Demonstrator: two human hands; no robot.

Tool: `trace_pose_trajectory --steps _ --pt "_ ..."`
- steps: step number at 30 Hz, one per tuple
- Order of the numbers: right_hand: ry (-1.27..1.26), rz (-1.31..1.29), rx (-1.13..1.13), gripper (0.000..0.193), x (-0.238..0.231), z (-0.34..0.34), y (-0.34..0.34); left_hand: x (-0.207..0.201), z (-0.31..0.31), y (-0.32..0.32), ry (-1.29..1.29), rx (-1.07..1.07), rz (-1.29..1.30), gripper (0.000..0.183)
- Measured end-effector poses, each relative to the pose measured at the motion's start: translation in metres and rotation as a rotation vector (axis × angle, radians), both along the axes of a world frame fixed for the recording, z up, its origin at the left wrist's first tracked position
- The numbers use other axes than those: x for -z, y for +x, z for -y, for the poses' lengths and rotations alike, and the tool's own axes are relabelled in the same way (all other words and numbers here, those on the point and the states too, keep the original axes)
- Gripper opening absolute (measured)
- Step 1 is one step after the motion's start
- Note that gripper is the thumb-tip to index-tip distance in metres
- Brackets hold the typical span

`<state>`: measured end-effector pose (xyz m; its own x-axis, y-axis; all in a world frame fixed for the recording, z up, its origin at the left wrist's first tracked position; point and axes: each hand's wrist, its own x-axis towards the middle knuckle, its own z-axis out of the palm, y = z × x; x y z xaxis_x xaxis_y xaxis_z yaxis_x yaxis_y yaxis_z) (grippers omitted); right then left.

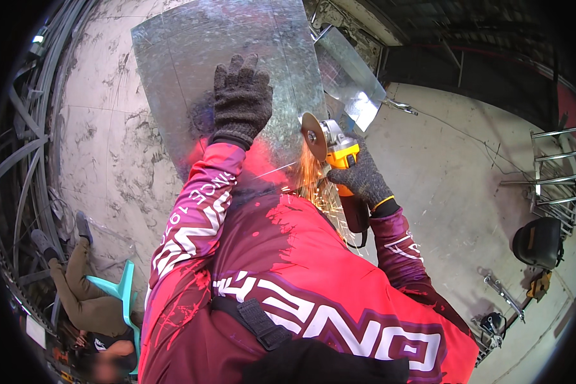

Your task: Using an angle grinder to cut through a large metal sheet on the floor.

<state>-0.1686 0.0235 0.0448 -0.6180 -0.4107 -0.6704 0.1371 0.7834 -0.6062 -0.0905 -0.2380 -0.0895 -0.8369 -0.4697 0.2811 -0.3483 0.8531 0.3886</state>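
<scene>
A large sheet of grey galvanized metal [227, 32] spreads out in front of me, with thin dark lines across it. My left hand [242, 99], in a dark grey knit glove, lies flat on the sheet with the fingers stretched out. In my gloved right hand [366, 178] is a yellow and black angle grinder [344, 155], gripped round its body. Its brown cutting disc [313, 136] stands on edge at the sheet's right side. Orange sparks [310, 176] stream down from the disc toward me. A bright straight line runs across the sheet left of the sparks.
A smaller shiny metal piece [349, 73] lies right of the sheet. Long metal strips [35, 128] line the left side. At lower left a person [96, 307] sits on a turquoise chair [129, 294]. A metal rack [557, 169] and a black rounded object [536, 243] stand at right.
</scene>
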Motion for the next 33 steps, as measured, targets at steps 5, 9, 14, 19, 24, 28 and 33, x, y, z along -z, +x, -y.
trace_pose_trajectory --steps 5,9,14,19,24,28,33 --pt "-0.029 -0.095 -0.008 0.076 0.004 -0.003 -0.002 0.003 -0.002 -0.005 0.025 0.026 -0.012 0.041" --pt "0.002 -0.047 -0.041 0.092 0.006 0.004 -0.007 0.000 -0.001 0.000 0.028 0.006 -0.010 0.042" --pt "0.024 -0.027 -0.004 0.082 0.003 0.010 -0.010 0.004 -0.001 -0.001 0.039 0.011 -0.035 0.044" --pt "-0.011 -0.072 -0.012 0.092 0.015 0.005 -0.015 0.004 -0.002 -0.001 0.045 0.012 -0.040 0.044" --pt "-0.004 -0.131 -0.033 0.092 0.016 0.010 -0.016 0.002 -0.004 0.000 0.051 0.014 -0.021 0.044" --pt "-0.076 -0.119 -0.009 0.094 0.020 0.015 -0.019 -0.001 -0.004 0.001 0.054 0.016 0.007 0.044" --pt "-0.119 -0.052 0.084 0.091 -0.001 0.028 -0.013 -0.005 -0.003 0.003 0.037 0.010 0.004 0.043"
